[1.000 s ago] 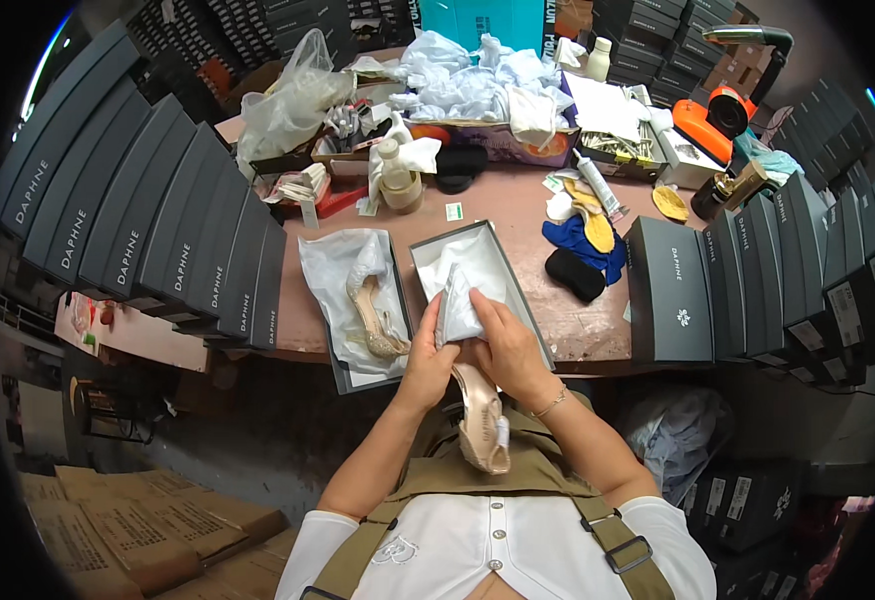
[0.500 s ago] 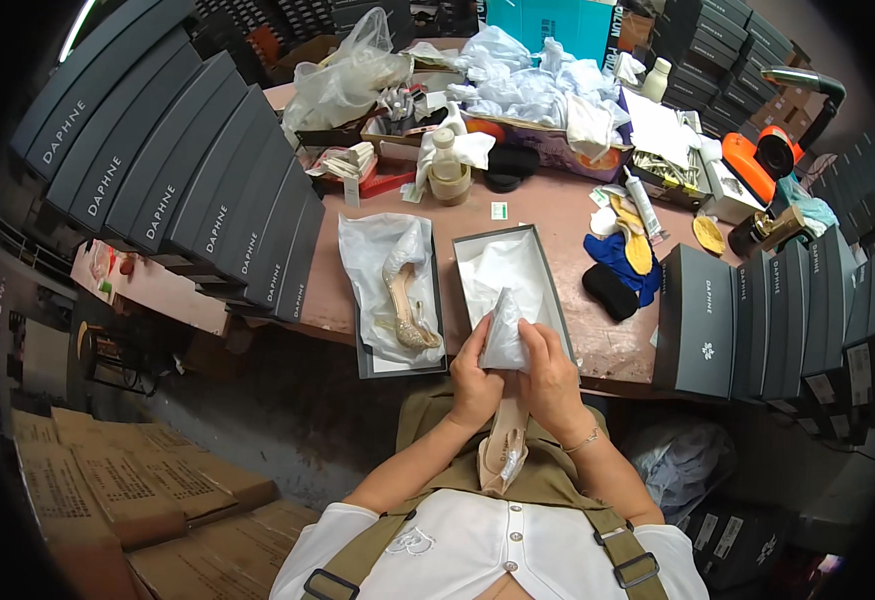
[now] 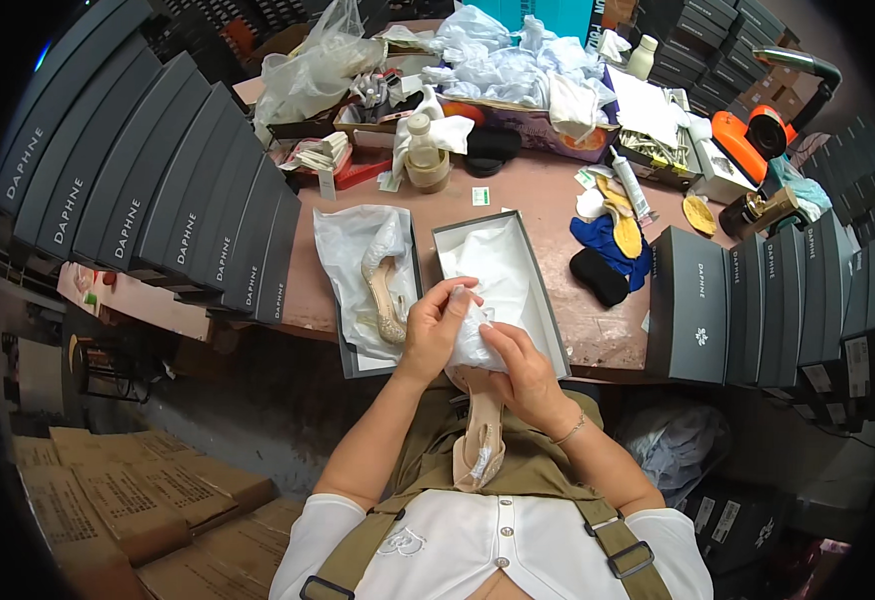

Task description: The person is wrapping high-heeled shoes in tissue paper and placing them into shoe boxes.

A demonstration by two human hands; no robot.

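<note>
In front of my waist I hold a beige high-heeled shoe (image 3: 481, 432), its toe end pointing toward my body. Thin white wrapping (image 3: 471, 345) covers its heel end. My left hand (image 3: 430, 335) pinches the top of that wrapping. Lower on the right, my right hand (image 3: 533, 375) grips the wrapped part with thumb and fingers. Just beyond is an open grey shoebox (image 3: 550, 318) lined with white tissue (image 3: 498, 265). To its left, a glittery shoe (image 3: 387, 312), also partly wrapped, lies on tissue in another open grey box half (image 3: 366, 367).
Grey shoeboxes stand in rows at left (image 3: 183, 190) and right (image 3: 693, 305). Crumpled white wrapping (image 3: 518, 65) fills a box at the back. A blue cloth (image 3: 598, 237), yellow pads (image 3: 699, 214) and a tube (image 3: 632, 187) lie right. Brown cartons (image 3: 148, 490) sit lower left.
My left hand has shifted up and left to the top of the wrapping. My right hand has moved slightly lower on the wrapped part. The whole view has shifted a little.
</note>
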